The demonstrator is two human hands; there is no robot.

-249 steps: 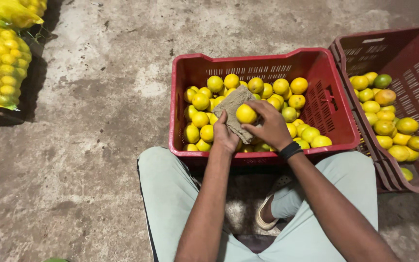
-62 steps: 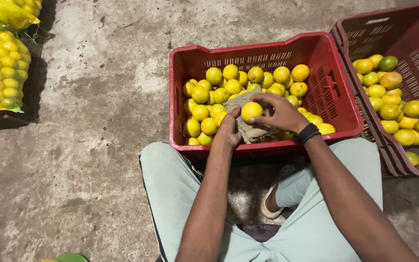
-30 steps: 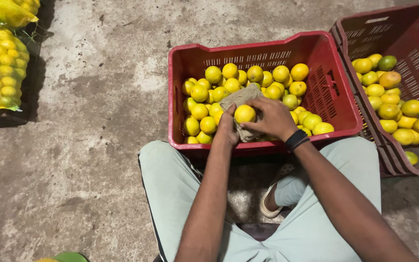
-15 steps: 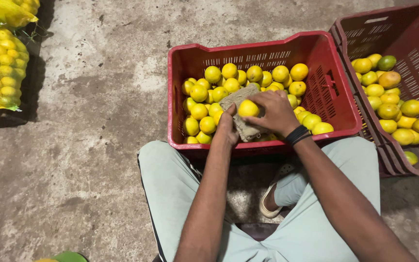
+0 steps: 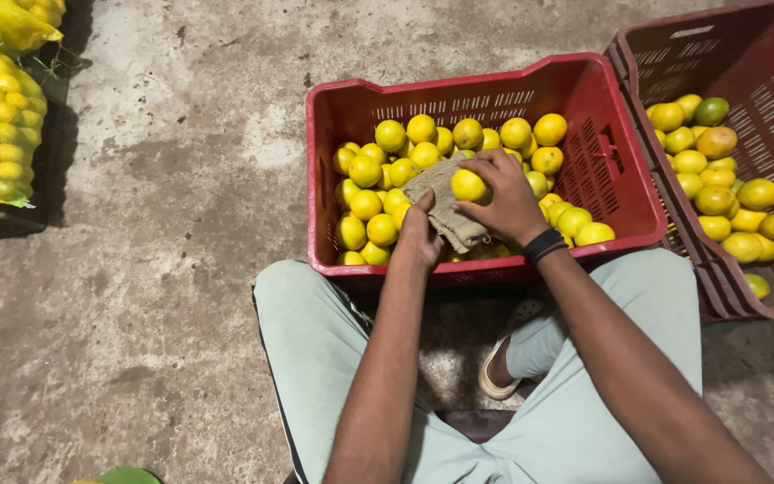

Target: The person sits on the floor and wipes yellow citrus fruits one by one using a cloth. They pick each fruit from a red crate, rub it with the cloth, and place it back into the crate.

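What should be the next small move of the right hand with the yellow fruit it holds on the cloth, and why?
Probably turn the yellow fruit a little against the burlap cloth. The right hand grips it from above, the left hand holds the cloth under it, and both are over the nearer red crate, so only the side touching the cloth gets rubbed now.

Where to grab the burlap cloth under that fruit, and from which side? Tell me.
Take the burlap cloth by its loose folded end hanging toward the near crate wall, coming from the person's side. The far part is pinned under the yellow fruit and right hand; the left hand already holds its near-left edge.
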